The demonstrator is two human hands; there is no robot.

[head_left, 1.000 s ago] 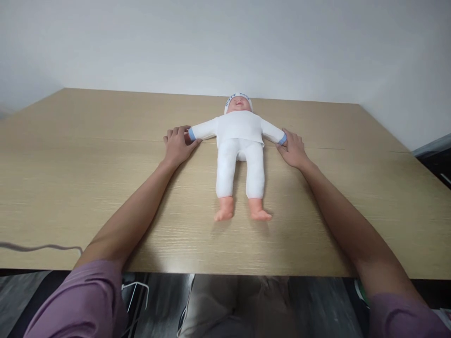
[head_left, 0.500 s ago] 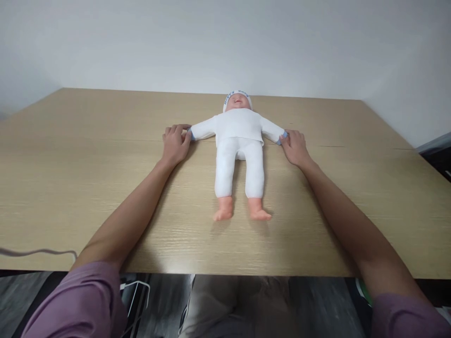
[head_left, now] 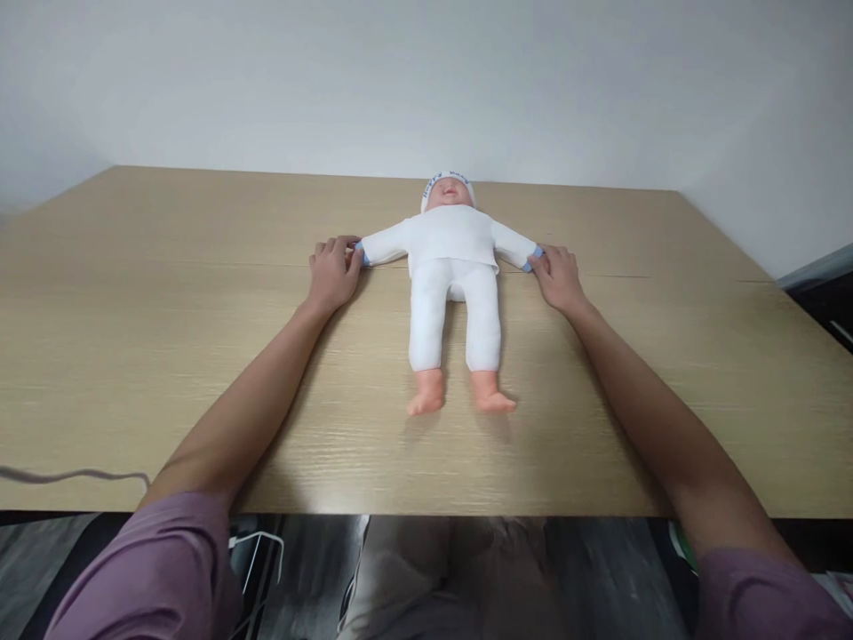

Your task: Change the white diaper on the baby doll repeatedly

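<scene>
A baby doll [head_left: 454,271] in a white suit with blue cuffs and a white cap lies on its back on the wooden table [head_left: 166,293], arms spread, bare feet toward me. My left hand [head_left: 332,270] is closed over the end of the doll's arm on the left side, covering the doll's hand. At the opposite cuff my right hand [head_left: 558,276] grips the doll's other arm the same way. Both my arms stretch out across the table, in purple short sleeves.
A thin grey cable [head_left: 73,475] lies along the table's near left edge. White wall stands behind the table's far edge. A dark object [head_left: 823,293] sits past the right edge. Below the near edge I see my lap and floor.
Both hands have slid slightly outward along the doll's arms to the cuffs, covering the doll's hands. The doll has barely shifted.
</scene>
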